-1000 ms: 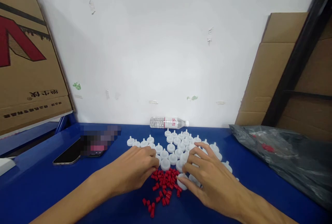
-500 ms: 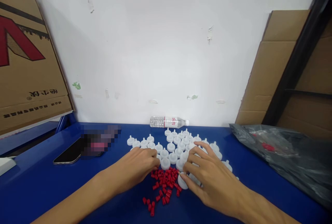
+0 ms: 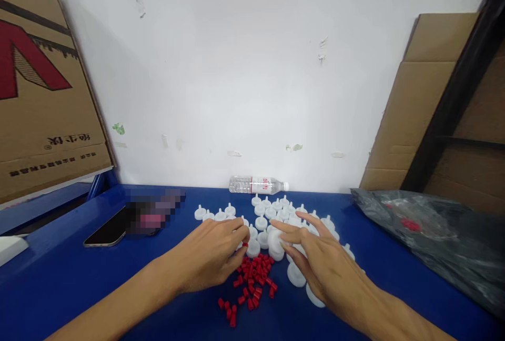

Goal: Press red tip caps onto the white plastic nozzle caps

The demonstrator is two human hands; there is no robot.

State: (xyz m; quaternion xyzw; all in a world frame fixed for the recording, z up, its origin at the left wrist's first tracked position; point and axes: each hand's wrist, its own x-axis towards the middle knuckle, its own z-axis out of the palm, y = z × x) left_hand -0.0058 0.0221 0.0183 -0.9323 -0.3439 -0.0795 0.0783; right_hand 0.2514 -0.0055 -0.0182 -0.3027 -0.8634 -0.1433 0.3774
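Observation:
My left hand [image 3: 215, 249] is pinched closed, with a small red cap [image 3: 245, 244] showing at its fingertips. Thumb and fingers of my right hand [image 3: 310, 251] grip a white nozzle cap [image 3: 275, 239], tilted on its side. Its nozzle is hidden from me. Just in front of the hands lies a pile of small red caps [image 3: 256, 272], several of them strewn nearer to me. Behind and between the hands, many white nozzle caps [image 3: 261, 222] stand with their thin spouts up. Some are partly covered by my right hand.
A clear plastic bottle [image 3: 258, 185] lies along the wall at the back of the blue table [image 3: 165, 304]. To the left are a phone [image 3: 105, 228] and a cardboard box [image 3: 47, 109]. A grey plastic bag [image 3: 426, 236] spreads over the right side.
My left hand has risen slightly from the red pile with a red cap. My right hand has lifted a white nozzle cap off the table and tilted it toward the left hand.

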